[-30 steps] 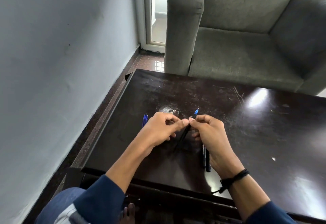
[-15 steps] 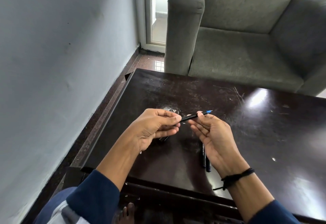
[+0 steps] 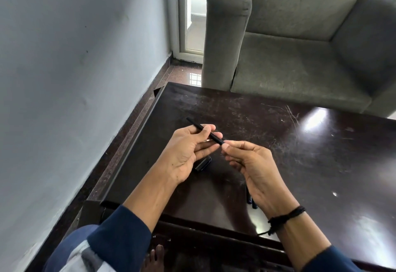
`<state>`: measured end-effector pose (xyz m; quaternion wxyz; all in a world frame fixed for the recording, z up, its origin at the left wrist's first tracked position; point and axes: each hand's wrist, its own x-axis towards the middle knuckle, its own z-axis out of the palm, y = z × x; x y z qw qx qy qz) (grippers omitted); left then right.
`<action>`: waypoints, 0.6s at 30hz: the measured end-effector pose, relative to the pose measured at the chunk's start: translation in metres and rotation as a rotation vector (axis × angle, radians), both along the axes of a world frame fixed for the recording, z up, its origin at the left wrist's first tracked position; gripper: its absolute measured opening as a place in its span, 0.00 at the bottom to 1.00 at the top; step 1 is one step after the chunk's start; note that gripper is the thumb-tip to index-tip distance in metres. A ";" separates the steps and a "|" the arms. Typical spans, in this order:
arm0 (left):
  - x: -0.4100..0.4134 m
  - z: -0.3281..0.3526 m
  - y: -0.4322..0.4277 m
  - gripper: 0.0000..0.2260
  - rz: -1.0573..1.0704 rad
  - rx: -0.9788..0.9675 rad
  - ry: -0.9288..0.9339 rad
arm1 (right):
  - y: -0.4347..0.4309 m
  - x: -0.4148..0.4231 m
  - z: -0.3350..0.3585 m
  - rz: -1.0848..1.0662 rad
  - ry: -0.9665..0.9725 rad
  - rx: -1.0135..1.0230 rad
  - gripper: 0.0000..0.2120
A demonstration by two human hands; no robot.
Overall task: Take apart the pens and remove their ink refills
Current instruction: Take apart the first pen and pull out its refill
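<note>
Head view shows the black pen [image 3: 216, 137] held in the air above the dark bench [image 3: 300, 164], slanting from a free end at 10 o'clock down to 4 o'clock. The left hand [image 3: 188, 151] has its grip closed round the middle of the barrel, thumb on top and fingers beneath. The right hand [image 3: 255, 164] pinches the pen's 4 o'clock end between thumb and forefinger, a narrow grip with the other fingers curled loosely. Whether the tip section or the refill is already loose cannot be told. A short black piece [image 3: 202, 164], probably a cap, lies on the bench just below the left fingers. More pens [image 3: 251, 202] lie at 6 o'clock of the right palm, half hidden by the wrist. Judging by its look, the pen is light, stiff and smooth, so it may slip or twist under a weak pinch. The barrel's middle is the place to steady it, and the end piece wants a firm fingertip hold. The thin refill would bend if pulled off-axis.
</note>
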<state>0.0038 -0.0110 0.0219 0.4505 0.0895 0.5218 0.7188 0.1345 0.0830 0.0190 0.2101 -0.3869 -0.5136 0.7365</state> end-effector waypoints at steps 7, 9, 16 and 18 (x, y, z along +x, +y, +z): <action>-0.001 0.000 -0.001 0.07 -0.005 -0.003 0.043 | -0.002 0.000 -0.001 0.040 -0.045 0.091 0.07; 0.003 0.000 0.002 0.06 0.008 -0.010 0.074 | 0.000 0.000 -0.003 0.016 -0.054 0.125 0.06; 0.009 -0.002 0.005 0.06 0.051 -0.025 0.104 | -0.002 -0.004 -0.011 -0.048 -0.108 0.263 0.09; 0.010 -0.002 0.005 0.06 0.055 -0.033 0.094 | -0.003 -0.005 -0.013 -0.065 -0.132 0.314 0.09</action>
